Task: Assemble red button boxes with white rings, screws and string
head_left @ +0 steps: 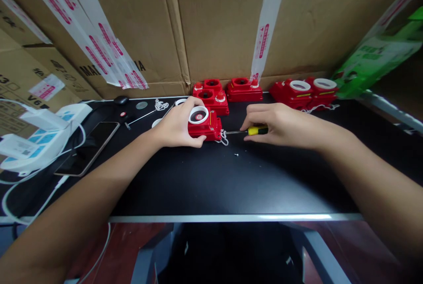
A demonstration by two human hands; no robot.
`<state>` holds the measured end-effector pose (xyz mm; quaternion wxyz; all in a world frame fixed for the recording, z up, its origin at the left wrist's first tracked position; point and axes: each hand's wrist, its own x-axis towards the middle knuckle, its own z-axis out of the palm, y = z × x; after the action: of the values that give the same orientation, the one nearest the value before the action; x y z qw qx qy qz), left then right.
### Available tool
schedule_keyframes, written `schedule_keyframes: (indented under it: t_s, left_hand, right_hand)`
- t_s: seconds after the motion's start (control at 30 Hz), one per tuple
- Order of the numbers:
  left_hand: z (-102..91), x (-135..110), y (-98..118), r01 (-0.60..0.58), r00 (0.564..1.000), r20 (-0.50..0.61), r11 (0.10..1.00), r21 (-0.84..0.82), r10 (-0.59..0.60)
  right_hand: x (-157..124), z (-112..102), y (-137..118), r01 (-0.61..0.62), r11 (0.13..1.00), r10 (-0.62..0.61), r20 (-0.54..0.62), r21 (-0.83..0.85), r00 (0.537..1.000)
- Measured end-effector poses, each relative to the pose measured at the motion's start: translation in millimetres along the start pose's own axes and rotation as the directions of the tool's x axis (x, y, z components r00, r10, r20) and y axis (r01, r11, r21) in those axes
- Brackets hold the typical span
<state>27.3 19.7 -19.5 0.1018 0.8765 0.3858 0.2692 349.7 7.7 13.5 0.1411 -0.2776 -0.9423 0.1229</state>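
My left hand (178, 125) is wrapped round a red plastic box (205, 127) with a white ring on its top, holding it down on the black table (211, 178). My right hand (274, 125) grips a screwdriver (256, 131) with a yellow and black handle. Its metal shaft points left and its tip meets the right side of the red box, where a white string hangs. A tiny screw (236, 155) lies on the table just in front.
More red boxes stand at the back: a pair (211, 94), one (243, 90) and two with white rings (306, 92). A phone (89, 145), white power strips (42, 138) and cables lie left. Cardboard boxes (218, 24) wall the rear. A green packet (373, 59) leans right.
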Motion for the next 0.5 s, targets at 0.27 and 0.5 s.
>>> schedule_keyframes:
  t_s: [0.27,0.5]
  left_hand:
    - [2.0,-0.8,1.4,0.002,1.000,-0.011,1.000,0.020,-0.002]
    - [1.8,-0.5,3.0,-0.005,1.000,0.006,0.999,0.041,0.005]
  right_hand:
    - [-0.8,-3.3,-4.6,-0.010,1.000,0.011,0.049,-0.008,0.999]
    - [2.7,2.3,-3.7,-0.043,0.995,0.033,0.112,0.089,0.993]
